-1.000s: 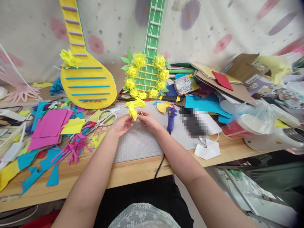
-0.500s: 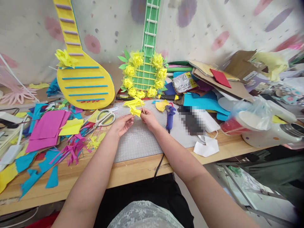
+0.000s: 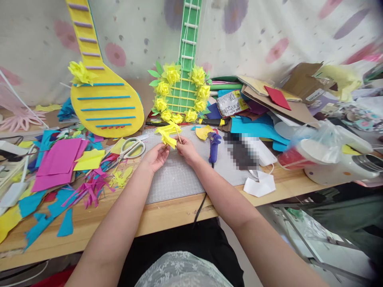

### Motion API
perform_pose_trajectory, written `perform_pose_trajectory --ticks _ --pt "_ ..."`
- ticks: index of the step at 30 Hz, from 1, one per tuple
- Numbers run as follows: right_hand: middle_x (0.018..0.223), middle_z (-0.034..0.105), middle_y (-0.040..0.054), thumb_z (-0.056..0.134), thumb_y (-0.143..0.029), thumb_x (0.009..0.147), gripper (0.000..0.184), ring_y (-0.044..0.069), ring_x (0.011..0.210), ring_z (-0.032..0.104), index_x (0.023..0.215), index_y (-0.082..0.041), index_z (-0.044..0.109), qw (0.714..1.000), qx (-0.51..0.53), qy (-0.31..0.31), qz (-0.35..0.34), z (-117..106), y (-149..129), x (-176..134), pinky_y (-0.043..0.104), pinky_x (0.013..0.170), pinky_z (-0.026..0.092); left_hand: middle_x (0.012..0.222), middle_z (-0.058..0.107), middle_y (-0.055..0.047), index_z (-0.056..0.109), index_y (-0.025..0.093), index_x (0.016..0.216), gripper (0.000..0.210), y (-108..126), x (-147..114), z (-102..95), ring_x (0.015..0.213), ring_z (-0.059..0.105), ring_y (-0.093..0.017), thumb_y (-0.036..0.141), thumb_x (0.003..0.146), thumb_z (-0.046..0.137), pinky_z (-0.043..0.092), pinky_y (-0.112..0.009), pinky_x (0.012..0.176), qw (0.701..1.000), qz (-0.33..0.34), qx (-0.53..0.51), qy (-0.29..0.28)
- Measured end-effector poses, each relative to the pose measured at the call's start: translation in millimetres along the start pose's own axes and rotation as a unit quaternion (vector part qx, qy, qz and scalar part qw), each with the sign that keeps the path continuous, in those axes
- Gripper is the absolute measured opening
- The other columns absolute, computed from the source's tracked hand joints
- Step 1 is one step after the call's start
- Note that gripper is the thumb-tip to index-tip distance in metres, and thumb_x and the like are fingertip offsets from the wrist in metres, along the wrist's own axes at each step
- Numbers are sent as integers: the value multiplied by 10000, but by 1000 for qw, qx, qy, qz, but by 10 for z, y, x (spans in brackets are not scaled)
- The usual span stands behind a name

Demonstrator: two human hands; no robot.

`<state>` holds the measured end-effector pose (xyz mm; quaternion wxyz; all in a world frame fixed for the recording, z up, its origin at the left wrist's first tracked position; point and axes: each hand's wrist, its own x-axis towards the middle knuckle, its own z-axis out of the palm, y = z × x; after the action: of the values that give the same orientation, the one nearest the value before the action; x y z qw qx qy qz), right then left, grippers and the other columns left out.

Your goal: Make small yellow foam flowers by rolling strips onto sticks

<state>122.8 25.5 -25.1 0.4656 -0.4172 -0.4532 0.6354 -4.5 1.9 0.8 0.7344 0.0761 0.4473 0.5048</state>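
My left hand (image 3: 156, 157) pinches the edge of a cut yellow paper piece (image 3: 168, 138) above the cutting mat. Close beside it, my right hand (image 3: 187, 150) has its fingers closed around a thin wooden stick (image 3: 178, 134), which points up against the paper. Whether the right fingertips also grip the paper is hard to see. Behind the hands leans a green cardboard instrument (image 3: 183, 89) ringed with yellow paper flowers. A blue glue gun (image 3: 214, 148) stands to the right of my right hand. Scissors (image 3: 131, 148) lie left of my left hand.
A yellow cardboard instrument (image 3: 107, 101) leans at the back left. Magenta paper sheets (image 3: 58, 163) and scraps cover the table's left side. A grey cutting mat (image 3: 173, 183) lies under my hands. To the right are a white mask (image 3: 259, 184), a cup (image 3: 314, 153) and piled card.
The yellow paper has tipped slightly between my hands, and my left hand has turned a little. The stick remains in my right hand.
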Motion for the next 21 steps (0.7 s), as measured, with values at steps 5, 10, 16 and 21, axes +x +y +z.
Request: perform_pose_trajectory --ticks 5,10,16,21 --pt "450 279 -131 715 -302 558 337 25 364 185 771 -210 471 1000 -3 7 23 73 -39 -64 187 361 116 685 631 -3 542 139 734 82 -70 49 12 580 602 -74 59 718 547 474 -158 510 990 133 25 49" --pt "497 379 -102 681 -345 600 289 26 397 229 764 -185 506 999 -11 16 26 144 -26 -83 195 386 150 679 620 17 528 162 720 106 -165 48 77 600 585 -78 104 671 601 454 -172 531 979 182 61 71" --pt "546 476 -63 622 -225 618 179 50 510 405 769 -147 566 998 -28 58 29 172 -24 -54 178 483 305 655 596 18 533 159 711 98 -183 55 93 591 565 -77 118 654 602 427 -166 502 976 186 79 83" --pt "569 499 -49 603 -217 621 119 72 577 454 709 -143 572 994 -51 88 26 190 -29 -43 192 543 351 650 579 18 546 153 693 106 -177 80 66 584 553 -80 140 628 629 421 -178 490 976 181 86 86"
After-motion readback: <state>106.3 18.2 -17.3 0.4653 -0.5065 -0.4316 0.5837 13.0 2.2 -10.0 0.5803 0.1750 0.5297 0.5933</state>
